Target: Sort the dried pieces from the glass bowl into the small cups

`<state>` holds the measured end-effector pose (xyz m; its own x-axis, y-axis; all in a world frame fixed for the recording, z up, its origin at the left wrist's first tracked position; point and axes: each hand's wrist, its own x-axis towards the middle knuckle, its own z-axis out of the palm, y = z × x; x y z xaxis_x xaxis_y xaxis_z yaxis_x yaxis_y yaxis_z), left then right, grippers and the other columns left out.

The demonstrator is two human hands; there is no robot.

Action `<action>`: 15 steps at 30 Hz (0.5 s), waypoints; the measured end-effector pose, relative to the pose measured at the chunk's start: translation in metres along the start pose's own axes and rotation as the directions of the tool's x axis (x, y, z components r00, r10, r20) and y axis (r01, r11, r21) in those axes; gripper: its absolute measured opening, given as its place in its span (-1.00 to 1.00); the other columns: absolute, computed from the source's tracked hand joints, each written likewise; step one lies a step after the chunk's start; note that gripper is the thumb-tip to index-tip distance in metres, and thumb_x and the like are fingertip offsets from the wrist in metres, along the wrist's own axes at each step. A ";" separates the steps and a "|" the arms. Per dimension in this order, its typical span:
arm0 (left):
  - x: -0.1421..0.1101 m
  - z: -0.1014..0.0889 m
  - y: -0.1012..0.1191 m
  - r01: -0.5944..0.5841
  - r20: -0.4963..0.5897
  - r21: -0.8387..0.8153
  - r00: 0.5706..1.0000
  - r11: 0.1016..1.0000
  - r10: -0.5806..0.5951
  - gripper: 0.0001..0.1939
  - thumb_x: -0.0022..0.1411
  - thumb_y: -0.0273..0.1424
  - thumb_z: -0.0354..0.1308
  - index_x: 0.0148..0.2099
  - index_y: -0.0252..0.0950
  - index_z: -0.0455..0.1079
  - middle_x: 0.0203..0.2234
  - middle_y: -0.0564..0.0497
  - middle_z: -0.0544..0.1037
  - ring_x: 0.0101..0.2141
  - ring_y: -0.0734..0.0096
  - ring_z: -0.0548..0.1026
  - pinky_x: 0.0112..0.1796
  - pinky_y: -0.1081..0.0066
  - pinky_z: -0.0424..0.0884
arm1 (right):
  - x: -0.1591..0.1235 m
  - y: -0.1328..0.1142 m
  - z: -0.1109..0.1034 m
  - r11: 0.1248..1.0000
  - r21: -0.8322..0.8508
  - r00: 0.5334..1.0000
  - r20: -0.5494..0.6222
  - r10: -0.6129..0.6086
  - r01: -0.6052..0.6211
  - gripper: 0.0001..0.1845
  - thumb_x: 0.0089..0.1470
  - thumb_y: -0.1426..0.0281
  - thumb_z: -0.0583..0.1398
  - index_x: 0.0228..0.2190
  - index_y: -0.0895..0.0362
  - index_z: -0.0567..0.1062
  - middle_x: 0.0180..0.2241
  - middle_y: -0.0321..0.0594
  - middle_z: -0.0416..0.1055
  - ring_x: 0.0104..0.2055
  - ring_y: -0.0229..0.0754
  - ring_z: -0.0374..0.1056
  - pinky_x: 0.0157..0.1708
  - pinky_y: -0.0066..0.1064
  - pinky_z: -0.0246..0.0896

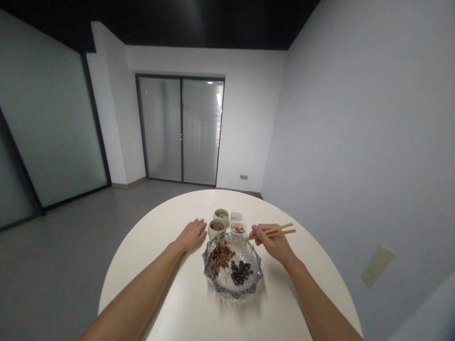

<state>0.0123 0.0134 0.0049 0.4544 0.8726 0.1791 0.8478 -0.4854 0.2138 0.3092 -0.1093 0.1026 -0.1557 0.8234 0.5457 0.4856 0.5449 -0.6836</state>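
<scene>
My right hand (272,241) grips a pair of wooden chopsticks (279,232), whose tips reach over the left part of a clear glass bowl (236,293) with a scalloped rim. Slender brown pieces (219,258) lie in a heap near those tips. A second heap of dark, seed-like pieces (241,273) sits at the bowl's lower right. My left hand (194,234) rests flat on the table, fingers stretched out, just left of a pale green cup (210,234) with small brown bits inside. Whether the chopsticks pinch anything is too small to tell.
Another pale green cup (221,211) stands behind the first. Beside them are a small white container (238,234) of pale tan pieces and a second white container (236,214). All stand on a round cream table (170,213). A white wall (355,142) rises at the right.
</scene>
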 end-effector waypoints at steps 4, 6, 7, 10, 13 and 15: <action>0.000 0.000 0.000 -0.006 -0.008 0.000 1.000 1.000 0.006 -0.48 0.42 -0.21 -0.17 0.32 -0.28 0.19 0.33 -0.15 0.14 0.32 -0.01 0.05 0.27 0.04 0.02 | -0.001 0.003 0.003 1.000 0.016 0.999 0.029 0.026 -0.026 -0.48 0.24 0.09 0.12 -0.53 0.17 0.62 -0.68 -0.22 0.42 -0.61 -0.24 0.32 -0.59 -0.47 0.17; 0.000 0.000 0.000 -0.007 -0.015 -0.004 1.000 1.000 0.007 -0.49 0.42 -0.21 -0.16 0.32 -0.27 0.19 0.33 -0.15 0.14 0.32 0.00 0.06 0.26 0.03 0.03 | -0.001 0.003 0.004 0.999 0.012 0.998 0.046 0.031 -0.032 -0.49 0.22 0.08 0.14 -0.53 0.17 0.63 -0.67 -0.20 0.45 -0.60 -0.23 0.34 -0.59 -0.47 0.18; 0.000 0.000 0.000 -0.006 -0.017 -0.006 1.000 1.000 0.006 -0.49 0.42 -0.21 -0.16 0.32 -0.26 0.19 0.33 -0.15 0.14 0.32 0.00 0.06 0.26 0.02 0.03 | 0.000 0.003 0.004 0.999 0.011 0.999 0.042 0.030 -0.030 -0.49 0.21 0.07 0.15 -0.53 0.17 0.63 -0.67 -0.19 0.45 -0.60 -0.23 0.34 -0.60 -0.47 0.18; 0.000 0.000 0.000 -0.007 -0.015 -0.009 1.000 1.000 0.007 -0.48 0.42 -0.21 -0.17 0.32 -0.27 0.18 0.33 -0.16 0.14 0.32 -0.01 0.06 0.26 0.01 0.03 | 0.000 0.000 0.004 0.999 0.029 1.000 -0.004 0.023 -0.023 -0.47 0.19 0.04 0.15 -0.55 0.17 0.62 -0.67 -0.18 0.45 -0.61 -0.22 0.34 -0.61 -0.47 0.19; 0.000 -0.001 0.001 -0.008 -0.012 0.001 1.000 1.000 0.008 -0.49 0.42 -0.22 -0.17 0.31 -0.27 0.20 0.33 -0.16 0.15 0.31 -0.02 0.07 0.26 0.00 0.04 | 0.000 -0.001 0.006 0.996 0.085 0.999 -0.012 0.034 -0.033 -0.42 0.18 -0.01 0.13 -0.56 0.18 0.62 -0.68 -0.17 0.45 -0.63 -0.23 0.32 -0.63 -0.48 0.19; 0.000 -0.001 0.001 -0.009 -0.016 0.006 1.000 1.000 0.009 -0.50 0.42 -0.21 -0.17 0.30 -0.27 0.21 0.32 -0.17 0.15 0.31 -0.03 0.08 0.25 0.00 0.05 | -0.002 -0.002 0.008 0.991 0.123 0.999 0.027 0.045 -0.048 -0.38 0.18 -0.04 0.12 -0.57 0.18 0.62 -0.71 -0.18 0.42 -0.66 -0.25 0.30 -0.64 -0.48 0.18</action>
<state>0.0132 0.0127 0.0062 0.4576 0.8672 0.1964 0.8453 -0.4928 0.2065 0.3020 -0.1110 0.0992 -0.1570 0.8513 0.5006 0.3827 0.5197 -0.7638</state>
